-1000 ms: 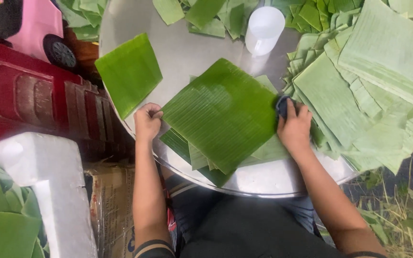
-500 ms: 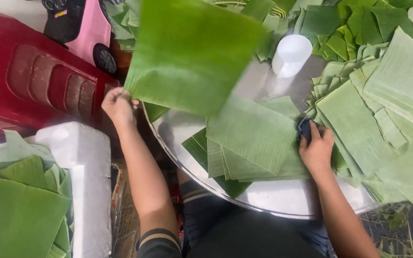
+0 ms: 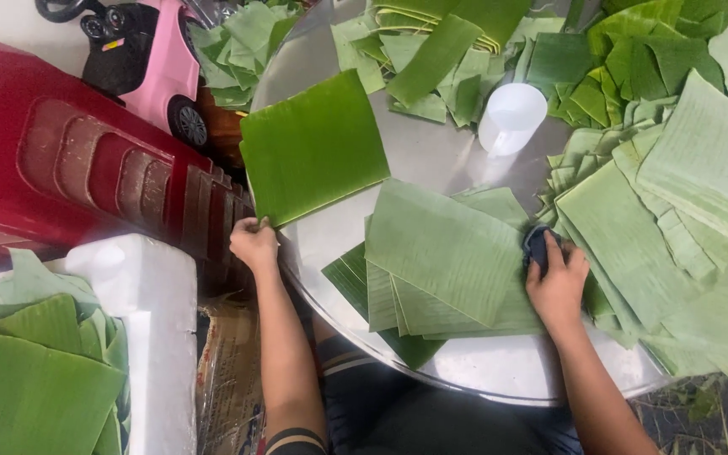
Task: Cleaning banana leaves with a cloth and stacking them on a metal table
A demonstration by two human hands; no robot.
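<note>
Banana leaf (image 3: 313, 147), dark green, lies at ten o'clock on the round metal table (image 3: 431, 160), pinched at its corner by the left hand (image 3: 254, 244); right hand (image 3: 558, 282) grips a dark cloth (image 3: 538, 246) on the pale leaf stack (image 3: 444, 257); many leaves remain piled at two o'clock.

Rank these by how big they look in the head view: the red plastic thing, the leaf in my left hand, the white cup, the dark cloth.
1. red plastic thing
2. leaf
3. white cup
4. dark cloth, partly hidden under the right hand
</note>
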